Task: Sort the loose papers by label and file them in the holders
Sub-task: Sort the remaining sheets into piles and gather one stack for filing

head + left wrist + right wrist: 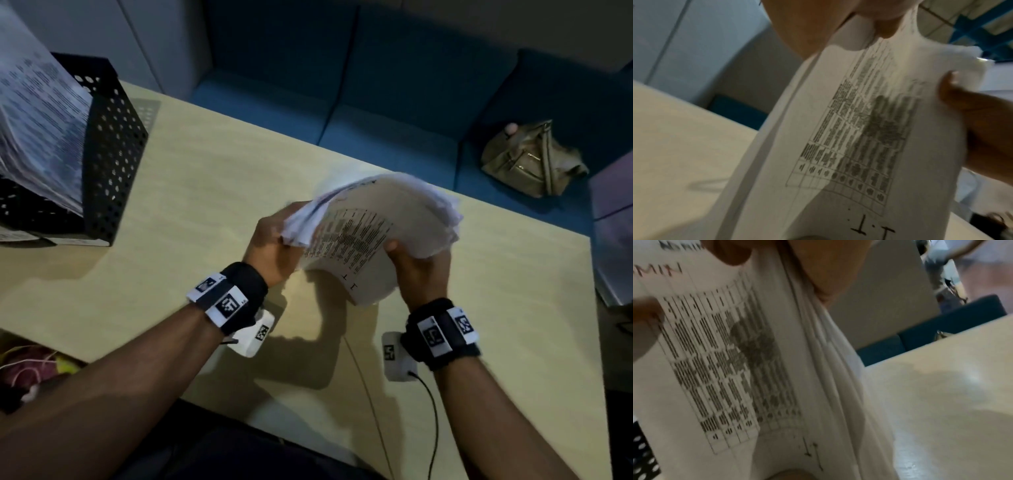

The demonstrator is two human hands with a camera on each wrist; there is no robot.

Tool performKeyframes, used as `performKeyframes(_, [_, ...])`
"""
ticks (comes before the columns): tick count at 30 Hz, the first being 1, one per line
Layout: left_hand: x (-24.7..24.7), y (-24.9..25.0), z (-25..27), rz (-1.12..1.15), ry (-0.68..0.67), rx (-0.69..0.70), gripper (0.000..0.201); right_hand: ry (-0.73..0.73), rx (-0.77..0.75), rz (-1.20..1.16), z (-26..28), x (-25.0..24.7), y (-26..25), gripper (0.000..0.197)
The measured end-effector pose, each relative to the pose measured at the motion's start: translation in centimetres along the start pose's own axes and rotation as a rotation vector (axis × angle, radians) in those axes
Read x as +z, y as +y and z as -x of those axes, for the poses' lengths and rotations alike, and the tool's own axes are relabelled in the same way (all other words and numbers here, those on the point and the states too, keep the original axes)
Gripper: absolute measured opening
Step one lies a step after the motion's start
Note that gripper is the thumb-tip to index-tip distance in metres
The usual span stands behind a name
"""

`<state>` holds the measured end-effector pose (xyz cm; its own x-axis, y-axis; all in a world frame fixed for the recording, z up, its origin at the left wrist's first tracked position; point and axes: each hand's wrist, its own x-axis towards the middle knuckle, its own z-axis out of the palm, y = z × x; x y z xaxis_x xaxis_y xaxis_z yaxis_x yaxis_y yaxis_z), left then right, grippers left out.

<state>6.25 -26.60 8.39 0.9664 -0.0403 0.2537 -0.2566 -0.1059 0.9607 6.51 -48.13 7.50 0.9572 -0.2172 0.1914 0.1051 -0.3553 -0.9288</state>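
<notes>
Held above the desk (205, 192), the stack of papers (373, 236) (thin, floppy, apt to slide apart) bows between the left hand (274, 246) and right hand (419, 270), each gripping an edge, so firm edge pinches seem best.

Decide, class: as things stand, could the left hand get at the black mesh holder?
Probably not yet. The table between the left hand and the holder is bare, but that hand grips the paper stack.
</notes>
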Motion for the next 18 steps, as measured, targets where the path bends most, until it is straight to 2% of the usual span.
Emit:
performKeyframes(1, [0.7,0.5,-0.2,0.092,-0.083,-0.036,0.051,-0.017,0.079,0.042,0.2,0.6,0.3,0.071])
performKeyframes(2, [1.4,1.4,-0.5,0.304,-0.144,-0.299,0.059,-0.014,0.086,0.094,0.3,1.1,0.4,0.067])
performKeyframes(3, [1.6,0.8,-0.5,0.453,-0.011,-0.433,0.058,0.009,0.059,0.132,0.2,1.4,0.5,0.068])
performKeyframes(4, [2.0,1.1,-0.6,0.579,0.097,-0.475,0.05,0.041,0.05,0.144,0.2,1.7,0.3,0.071])
performKeyframes(5, [2.4,1.3,-0.4,0.619,0.139,-0.389,0.035,0.076,0.08,0.131,0.1,1.8,0.3,0.073])
performKeyframes(6, [2.2,1.6,-0.3,0.796,0.149,-0.451,0.024,0.099,0.108,0.107,0.1,1.9,0.3,0.07])
performKeyframes(8, [1.8,0.4,0.0,1.016,0.236,-0.587,0.033,0.081,0.143,0.091,0.4,2.2,1.1,0.063])
performKeyframes(9, [1.6,0.3,0.4,1.009,0.266,-0.624,0.039,0.058,0.163,0.094,0.7,2.5,1.7,0.062])
performKeyframes(10, [1.3,-0.2,0.8,1.001,0.261,-0.627,0.034,0.032,0.19,0.092,0.9,2.6,2.2,0.062])
performKeyframes(11, [1.3,-0.1,0.9,0.974,0.235,-0.619,0.015,0.016,0.218,0.087,0.9,2.7,2.6,0.062])
performKeyframes(12, [1.3,0.1,0.9,0.93,0.209,-0.586,0.016,0.008,0.241,0.079,0.8,2.7,2.9,0.061])
performKeyframes(13, [0.9,-0.3,0.9,0.895,0.185,-0.57,0.031,0.004,0.254,0.075,0.5,2.7,3.1,0.061])
performKeyframes(14, [0.6,-0.1,0.8,0.907,0.171,-0.608,0.03,0.002,0.266,0.077,0.2,2.7,2.9,0.061])
performKeyframes(15, [0.2,0.5,0.6,0.9,0.212,-0.647,0.021,-0.002,0.275,0.078,-0.2,2.8,2.5,0.061])
performKeyframes(18, [-2.6,0.9,0.2,0.713,0.379,-0.673,0.011,-0.096,0.238,0.073,-1.8,3.9,0.1,0.051])
